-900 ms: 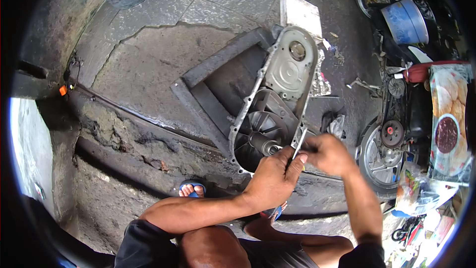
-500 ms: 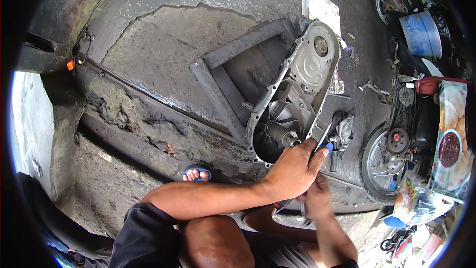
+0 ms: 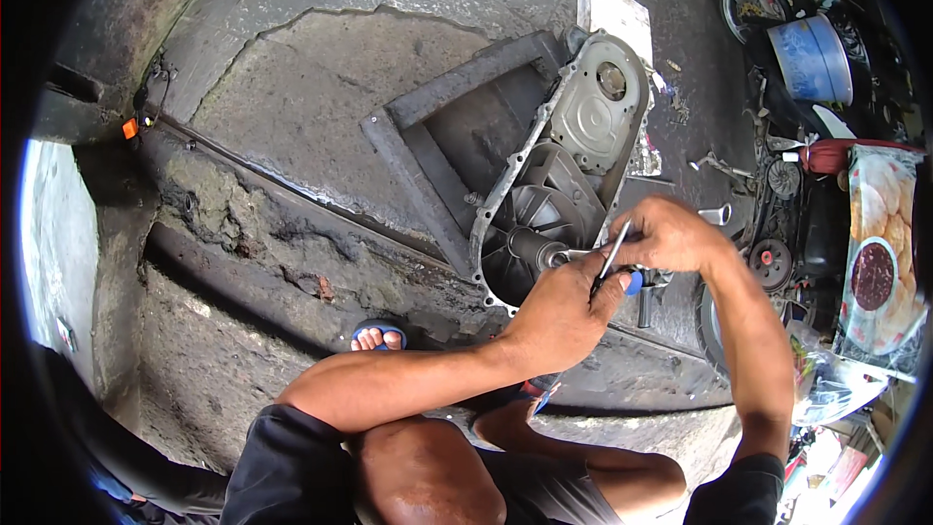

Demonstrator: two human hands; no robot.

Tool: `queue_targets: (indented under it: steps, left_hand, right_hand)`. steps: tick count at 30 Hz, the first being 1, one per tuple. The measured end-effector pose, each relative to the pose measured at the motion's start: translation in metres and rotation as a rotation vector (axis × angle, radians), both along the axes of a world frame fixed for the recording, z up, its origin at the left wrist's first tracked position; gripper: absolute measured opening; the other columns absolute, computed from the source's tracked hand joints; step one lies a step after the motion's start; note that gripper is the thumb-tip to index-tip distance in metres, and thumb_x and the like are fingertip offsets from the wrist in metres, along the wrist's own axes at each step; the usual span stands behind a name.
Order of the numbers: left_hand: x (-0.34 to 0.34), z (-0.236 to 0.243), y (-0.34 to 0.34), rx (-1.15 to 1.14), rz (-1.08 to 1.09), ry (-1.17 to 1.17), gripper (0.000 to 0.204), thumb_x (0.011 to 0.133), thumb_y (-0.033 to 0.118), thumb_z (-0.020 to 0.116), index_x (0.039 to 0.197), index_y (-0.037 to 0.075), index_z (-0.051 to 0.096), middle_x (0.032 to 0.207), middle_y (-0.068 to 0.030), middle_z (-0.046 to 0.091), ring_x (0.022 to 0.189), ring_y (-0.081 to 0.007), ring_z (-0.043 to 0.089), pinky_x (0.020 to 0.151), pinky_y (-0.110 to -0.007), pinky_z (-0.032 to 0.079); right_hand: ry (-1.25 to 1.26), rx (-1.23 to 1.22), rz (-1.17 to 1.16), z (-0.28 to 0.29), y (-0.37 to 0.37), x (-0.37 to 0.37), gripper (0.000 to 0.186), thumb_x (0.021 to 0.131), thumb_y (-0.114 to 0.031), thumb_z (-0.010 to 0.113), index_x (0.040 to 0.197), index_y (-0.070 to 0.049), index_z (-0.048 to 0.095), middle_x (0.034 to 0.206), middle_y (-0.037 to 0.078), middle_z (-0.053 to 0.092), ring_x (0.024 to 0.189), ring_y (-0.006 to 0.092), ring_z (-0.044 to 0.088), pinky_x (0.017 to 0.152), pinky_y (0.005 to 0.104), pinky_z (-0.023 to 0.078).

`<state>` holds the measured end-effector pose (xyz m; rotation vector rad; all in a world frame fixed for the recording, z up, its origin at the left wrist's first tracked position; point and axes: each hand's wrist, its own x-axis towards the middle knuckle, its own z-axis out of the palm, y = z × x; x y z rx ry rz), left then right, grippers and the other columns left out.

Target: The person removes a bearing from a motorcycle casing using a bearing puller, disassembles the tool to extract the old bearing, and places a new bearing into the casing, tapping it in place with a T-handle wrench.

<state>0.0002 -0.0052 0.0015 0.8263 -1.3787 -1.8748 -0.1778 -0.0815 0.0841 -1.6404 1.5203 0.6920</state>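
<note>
A long grey metal engine casing [image 3: 595, 122] leans over a dark square metal frame [image 3: 413, 160]. In its lower end sits a finned round part with a ribbed shaft [image 3: 528, 246]. My left hand [image 3: 562, 316] is closed beside that shaft, gripping a slim tool with a shiny metal shank [image 3: 616, 251]. A blue rounded end [image 3: 634, 282] shows past my left thumb. Just above, my right hand [image 3: 671, 233] is closed around a chrome wrench [image 3: 716, 215], whose one end sticks out beyond the knuckles. Shiny metal reaches from the fingers toward the shaft; its contact there is partly hidden.
A white box [image 3: 614, 17] lies behind the casing. To the right stand a motorcycle wheel with a red-centred hub [image 3: 771, 262], a blue bucket [image 3: 812, 58] and a printed panel [image 3: 880, 233]. A raised ledge [image 3: 321, 199] crosses in front of my feet.
My right hand has risen from below the left hand to above it, now with the chrome wrench. The left hand stays near the shaft; the view has shifted slightly.
</note>
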Motion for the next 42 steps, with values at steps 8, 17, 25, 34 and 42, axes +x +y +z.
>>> queue_targets:
  steps: [8, 17, 25, 34, 42]
  left_hand:
    - [-0.010, 0.001, 0.005, 0.096, -0.007, -0.048, 0.031, 0.101, 0.026, 0.057, 0.087, -0.002, 0.056, 0.057, -0.0099, 0.052, 0.047, -0.0177, 0.051, 0.048, -0.037, 0.042]
    - [-0.011, -0.007, 0.003, 0.079, -0.054, -0.023, 0.037, 0.103, 0.032, 0.054, 0.085, 0.000, 0.052, 0.055, -0.0036, 0.052, 0.043, -0.0104, 0.050, 0.041, -0.030, 0.041]
    - [0.002, 0.002, -0.005, 0.090, -0.077, -0.031, 0.037, 0.102, 0.031, 0.053, 0.101, -0.005, 0.060, 0.057, -0.0107, 0.051, 0.052, -0.0184, 0.050, 0.053, -0.038, 0.042]
    - [-0.003, 0.003, 0.008, 0.138, 0.034, -0.057, 0.037, 0.102, 0.030, 0.052, 0.091, -0.005, 0.056, 0.064, -0.0182, 0.054, 0.057, -0.0308, 0.053, 0.059, -0.042, 0.045]
    - [-0.015, -0.005, 0.008, 0.007, 0.029, -0.077, 0.038, 0.102, 0.032, 0.052, 0.090, -0.004, 0.057, 0.060, -0.0146, 0.054, 0.053, -0.0260, 0.052, 0.054, -0.041, 0.043]
  right_hand:
    - [-0.523, -0.402, -1.193, -0.080, 0.200, 0.051, 0.029, 0.092, -0.024, 0.065, 0.104, 0.002, 0.063, 0.082, 0.008, 0.067, 0.066, 0.0191, 0.062, 0.065, 0.0331, 0.051]
    - [-0.705, -0.202, -1.133, -0.059, 0.182, 0.014, 0.029, 0.100, -0.025, 0.057, 0.110, 0.002, 0.064, 0.081, 0.006, 0.067, 0.066, 0.0159, 0.061, 0.059, 0.0306, 0.050]
    - [-0.124, 0.132, -0.168, -0.011, 0.025, -0.013, 0.025, 0.091, -0.023, 0.065, 0.104, -0.003, 0.072, 0.083, 0.016, 0.071, 0.072, 0.0218, 0.064, 0.071, 0.0379, 0.051]
    - [-0.380, -0.076, -1.240, -0.068, 0.163, 0.013, 0.023, 0.096, -0.022, 0.060, 0.106, -0.003, 0.068, 0.082, 0.009, 0.070, 0.075, 0.0226, 0.066, 0.073, 0.0363, 0.053]
    - [-0.832, -0.286, -1.451, -0.084, 0.205, 0.042, 0.028, 0.104, -0.030, 0.051, 0.102, -0.004, 0.060, 0.073, 0.000, 0.059, 0.062, 0.0120, 0.057, 0.056, 0.0249, 0.047]
